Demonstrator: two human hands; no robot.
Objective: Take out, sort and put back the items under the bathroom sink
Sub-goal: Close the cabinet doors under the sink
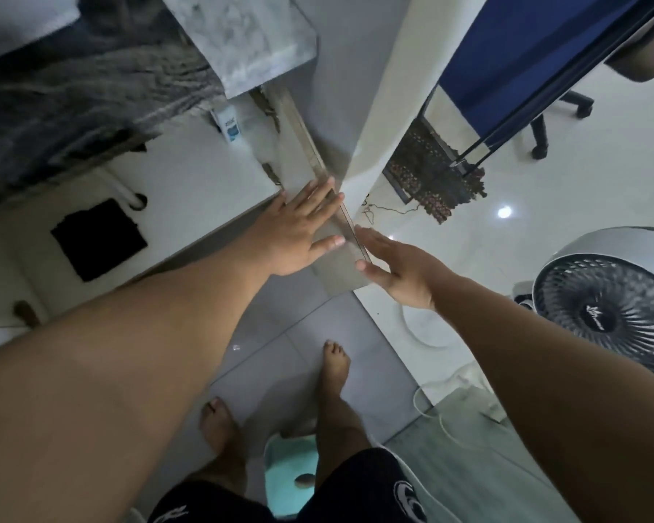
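Over grey floor tiles point(280, 356), fan point(612, 315) right

Glossy white floor tiles point(450, 258), grey fan point(612, 307), perhaps marble counter point(250, 39).

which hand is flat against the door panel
The left hand, palm spread on the panel; the right hand only meets its edge.

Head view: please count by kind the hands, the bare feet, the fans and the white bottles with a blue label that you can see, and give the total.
Hands: 2, the left hand and the right hand, both open and flat
Bare feet: 2, one foot and the other foot
Fans: 1, the fan
White bottles with a blue label: 1, the bottle
Total: 6
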